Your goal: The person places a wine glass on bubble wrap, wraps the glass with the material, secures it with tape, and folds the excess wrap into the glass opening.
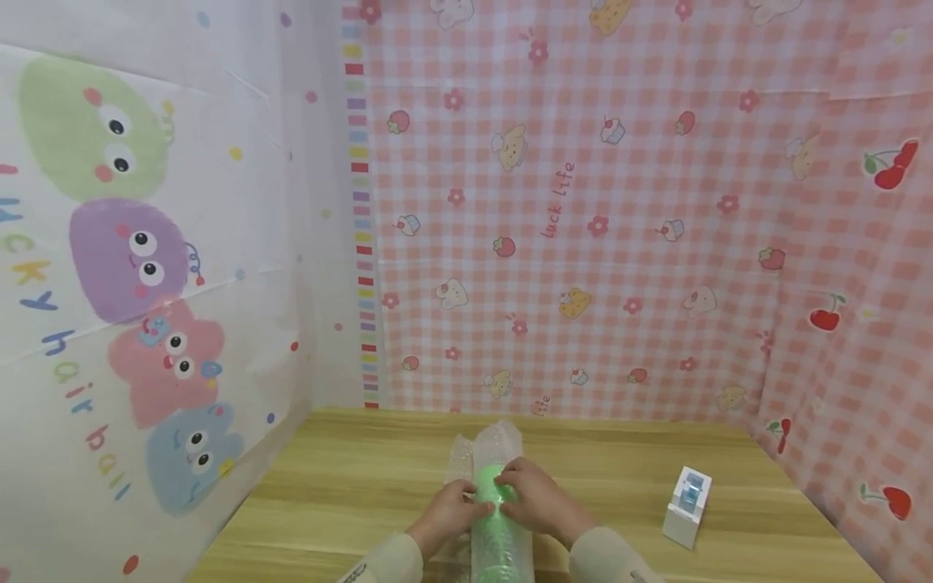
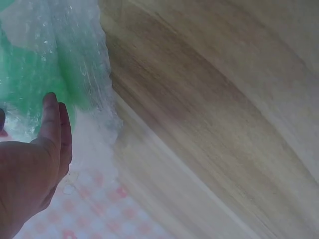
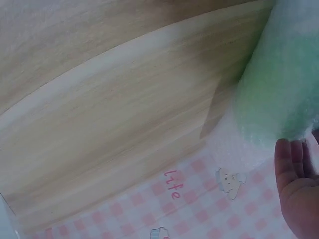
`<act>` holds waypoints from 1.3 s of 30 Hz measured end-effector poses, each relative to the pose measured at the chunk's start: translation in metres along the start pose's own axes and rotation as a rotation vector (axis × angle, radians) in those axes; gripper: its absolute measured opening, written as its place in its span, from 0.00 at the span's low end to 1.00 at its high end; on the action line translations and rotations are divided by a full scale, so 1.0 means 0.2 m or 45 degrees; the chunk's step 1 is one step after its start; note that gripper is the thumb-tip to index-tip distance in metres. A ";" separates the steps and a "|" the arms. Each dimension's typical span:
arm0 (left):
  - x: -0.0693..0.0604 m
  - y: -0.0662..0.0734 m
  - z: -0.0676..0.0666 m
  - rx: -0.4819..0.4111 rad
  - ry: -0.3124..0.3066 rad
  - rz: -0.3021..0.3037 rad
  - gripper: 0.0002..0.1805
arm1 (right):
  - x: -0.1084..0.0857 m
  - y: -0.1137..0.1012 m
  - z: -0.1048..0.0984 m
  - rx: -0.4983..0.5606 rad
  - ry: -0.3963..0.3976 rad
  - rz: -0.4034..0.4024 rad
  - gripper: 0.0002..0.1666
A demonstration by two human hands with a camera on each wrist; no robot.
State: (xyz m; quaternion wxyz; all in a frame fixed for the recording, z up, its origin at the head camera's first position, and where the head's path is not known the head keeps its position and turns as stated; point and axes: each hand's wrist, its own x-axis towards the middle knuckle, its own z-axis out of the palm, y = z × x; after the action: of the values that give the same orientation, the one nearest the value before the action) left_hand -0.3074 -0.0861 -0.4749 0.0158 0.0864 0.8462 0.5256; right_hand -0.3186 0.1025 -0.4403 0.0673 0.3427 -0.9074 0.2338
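Observation:
A green, roughly cylindrical object (image 1: pixel 496 528) lies lengthwise on the table inside clear bubble wrap (image 1: pixel 503 444). Its exact kind is hidden by the wrap. From the left, my left hand (image 1: pixel 453 512) holds the wrapped bundle, thumb on top and fingers along its side; the left wrist view shows this hand (image 2: pixel 35 164) against the plastic. On the other side my right hand (image 1: pixel 543 500) grips the bundle with bent fingers and thumb. Its fingers (image 3: pixel 283 157) touch the wrap's edge in the right wrist view. A loose flap of wrap (image 1: pixel 459 459) stands up at left.
To the right on the wood-grain table (image 1: pixel 605 453) is a small white tape dispenser (image 1: pixel 687 508) with a bluish roll. A pink checked cloth (image 1: pixel 568 267) hangs behind the table, and a white printed sheet (image 1: pixel 240 210) hangs at left.

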 end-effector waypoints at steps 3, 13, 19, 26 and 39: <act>-0.01 -0.01 -0.01 -0.009 0.012 0.016 0.24 | 0.01 -0.01 0.01 -0.034 0.022 -0.008 0.20; -0.03 -0.01 0.00 -0.090 0.025 0.000 0.21 | 0.00 0.00 0.03 -0.006 0.052 0.000 0.23; -0.03 -0.01 0.02 -0.142 0.001 -0.052 0.23 | -0.01 0.03 0.00 0.101 0.053 0.012 0.21; 0.00 -0.06 0.03 -0.301 -0.068 -0.032 0.20 | 0.00 0.00 -0.02 0.003 -0.011 -0.012 0.19; 0.01 0.01 0.08 -0.176 0.023 -0.012 0.21 | -0.05 0.05 -0.04 0.017 0.013 0.080 0.19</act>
State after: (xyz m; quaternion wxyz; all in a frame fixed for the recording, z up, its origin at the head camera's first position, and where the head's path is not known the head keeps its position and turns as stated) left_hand -0.3077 -0.0714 -0.4799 0.0167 0.0764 0.8085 0.5833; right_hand -0.3177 0.1179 -0.4403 0.0622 0.3133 -0.9158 0.2436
